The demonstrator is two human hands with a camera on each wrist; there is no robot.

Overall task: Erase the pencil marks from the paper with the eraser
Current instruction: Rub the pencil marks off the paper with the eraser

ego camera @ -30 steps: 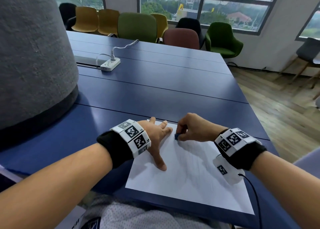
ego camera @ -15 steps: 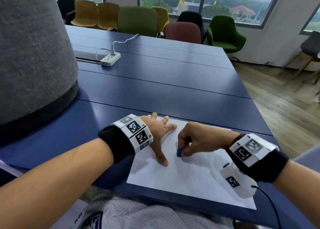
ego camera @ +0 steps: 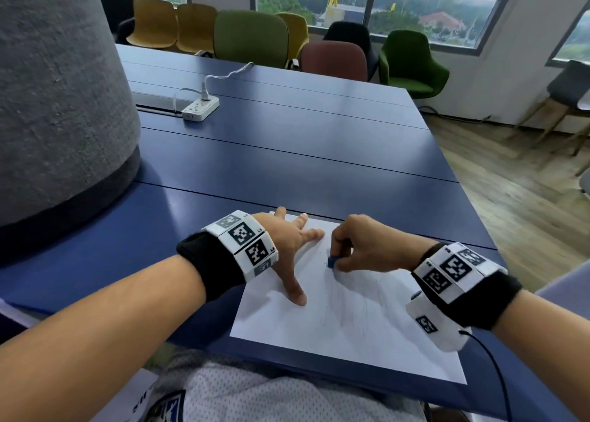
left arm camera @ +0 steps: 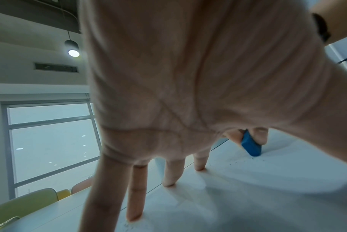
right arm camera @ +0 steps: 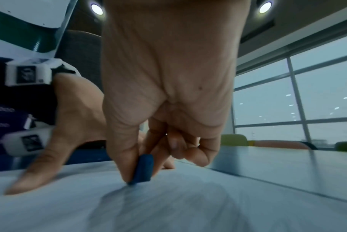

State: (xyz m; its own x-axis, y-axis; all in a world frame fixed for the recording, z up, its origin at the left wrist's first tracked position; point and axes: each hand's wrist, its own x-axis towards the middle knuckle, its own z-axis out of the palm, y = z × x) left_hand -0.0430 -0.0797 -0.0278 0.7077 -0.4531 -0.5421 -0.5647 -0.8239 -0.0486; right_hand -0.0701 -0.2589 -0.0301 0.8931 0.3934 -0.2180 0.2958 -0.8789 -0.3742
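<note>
Both forearms bare. Each wrist: black fabric cuff (ego camera: 220, 268) under white blocky band (ego camera: 245, 243) printed with black square codes. Right band (ego camera: 453, 270) carries hanging white module (ego camera: 431, 322), thin black cable (ego camera: 498, 367) trailing. White mesh shirt (ego camera: 255, 396).

blue table (ego camera: 303, 153), coloured chairs (ego camera: 252, 37) (windows (ego camera: 431, 10) behind)
</note>
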